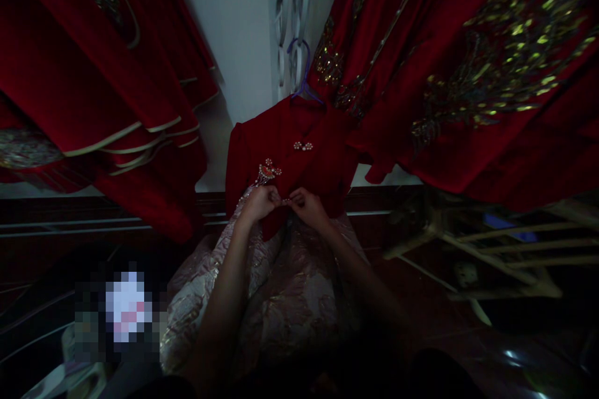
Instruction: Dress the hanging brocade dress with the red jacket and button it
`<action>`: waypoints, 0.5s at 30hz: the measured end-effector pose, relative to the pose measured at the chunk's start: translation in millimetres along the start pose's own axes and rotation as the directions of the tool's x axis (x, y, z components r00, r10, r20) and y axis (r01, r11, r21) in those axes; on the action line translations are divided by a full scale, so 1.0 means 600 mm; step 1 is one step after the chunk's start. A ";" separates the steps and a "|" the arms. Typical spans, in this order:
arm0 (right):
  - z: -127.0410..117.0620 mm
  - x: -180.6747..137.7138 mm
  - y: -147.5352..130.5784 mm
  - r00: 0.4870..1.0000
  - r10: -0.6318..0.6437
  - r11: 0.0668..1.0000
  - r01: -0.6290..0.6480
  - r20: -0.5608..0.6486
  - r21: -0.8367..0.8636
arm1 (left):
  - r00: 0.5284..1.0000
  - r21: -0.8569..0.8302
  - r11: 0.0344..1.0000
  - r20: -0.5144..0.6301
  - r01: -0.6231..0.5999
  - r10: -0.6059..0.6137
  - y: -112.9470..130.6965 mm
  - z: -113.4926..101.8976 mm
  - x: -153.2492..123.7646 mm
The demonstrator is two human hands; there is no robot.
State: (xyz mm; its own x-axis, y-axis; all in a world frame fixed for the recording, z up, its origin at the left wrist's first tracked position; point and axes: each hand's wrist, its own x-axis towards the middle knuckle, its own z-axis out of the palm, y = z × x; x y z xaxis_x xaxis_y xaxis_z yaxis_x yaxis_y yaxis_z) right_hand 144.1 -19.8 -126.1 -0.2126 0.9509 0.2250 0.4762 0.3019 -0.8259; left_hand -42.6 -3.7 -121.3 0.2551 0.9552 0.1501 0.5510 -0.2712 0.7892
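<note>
A small red jacket (322, 165) hangs on a purple hanger (303, 75) in front of me. It carries a pearl fastening (302, 146) near the collar and a red jewelled clasp (267, 171) lower down. My left hand (259, 201) and my right hand (306, 206) meet at the jacket's front edge, below the jewelled clasp. Both have fingers pinched together on a small fastening there. Under the jacket spreads a pale pink brocade skirt (290, 287), partly hidden by my forearms.
Red garments with cream trim (116, 93) hang at the left. A large red robe with gold embroidery (491, 75) hangs at the right. A white wall (234, 31) is behind. A light wooden frame (491, 243) stands low at the right on a dark floor.
</note>
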 end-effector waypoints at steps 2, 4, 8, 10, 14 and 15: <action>0.001 -0.001 0.000 1.000 -0.013 1.000 0.013 0.003 -0.003 | 1.000 0.026 1.000 -0.009 -0.009 0.009 0.002 -0.001 -0.001; 0.003 -0.001 0.001 1.000 -0.022 1.000 0.022 0.004 -0.006 | 1.000 0.032 0.999 -0.008 -0.011 0.011 0.003 -0.003 -0.002; 0.010 -0.002 0.001 1.000 -0.012 1.000 0.012 0.003 -0.010 | 1.000 0.017 1.000 0.010 0.001 -0.001 0.002 -0.006 -0.004; 0.008 -0.001 -0.001 1.000 -0.005 1.000 0.005 0.009 -0.004 | 1.000 -0.037 0.999 0.022 -0.009 0.010 0.001 -0.005 -0.004; -0.024 0.000 -0.008 0.993 -0.025 0.999 0.022 0.119 0.029 | 0.986 -0.368 0.930 -0.157 -0.014 -0.048 0.008 0.003 0.005; -0.035 0.000 -0.009 0.984 -0.039 0.999 0.032 0.176 0.042 | 0.973 -0.478 0.878 -0.205 -0.005 -0.106 0.011 0.006 0.009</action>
State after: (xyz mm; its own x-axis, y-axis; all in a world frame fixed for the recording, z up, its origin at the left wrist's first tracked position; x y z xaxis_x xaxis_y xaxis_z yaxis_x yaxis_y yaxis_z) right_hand 159.6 -19.8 -110.6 -0.3775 0.9115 0.1629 0.4330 0.3293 -0.8391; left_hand -34.9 -0.8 -117.3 0.0267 0.9825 0.1842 0.1026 -0.1859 0.9772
